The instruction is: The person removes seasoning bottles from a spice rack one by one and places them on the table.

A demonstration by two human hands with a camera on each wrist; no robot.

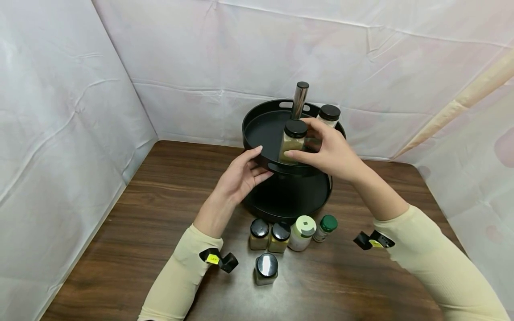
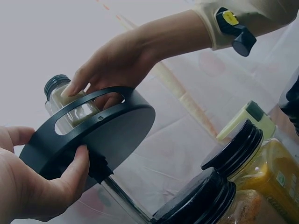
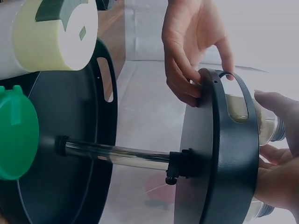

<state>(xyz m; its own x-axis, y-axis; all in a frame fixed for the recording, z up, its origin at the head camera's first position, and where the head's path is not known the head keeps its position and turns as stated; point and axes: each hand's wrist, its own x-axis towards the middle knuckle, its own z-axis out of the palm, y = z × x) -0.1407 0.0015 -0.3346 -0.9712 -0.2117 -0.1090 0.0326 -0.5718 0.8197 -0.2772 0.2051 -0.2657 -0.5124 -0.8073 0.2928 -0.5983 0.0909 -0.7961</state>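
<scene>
- Wood-grain table (image 1: pixel 132 214), pale sheeting (image 1: pixel 176 53) behind.
- Black-lidded jar (image 1: pixel 292 143): upright within the upper tray (image 1: pixel 263 129), long axis vertical, between thumb and fingers of the nearer right hand (image 1: pixel 331 149), curled round it.
- Left hand (image 1: pixel 241 176): thumb and fingers pinching that tray's rim.
- Lower tray (image 1: pixel 289 196) beneath.
</scene>
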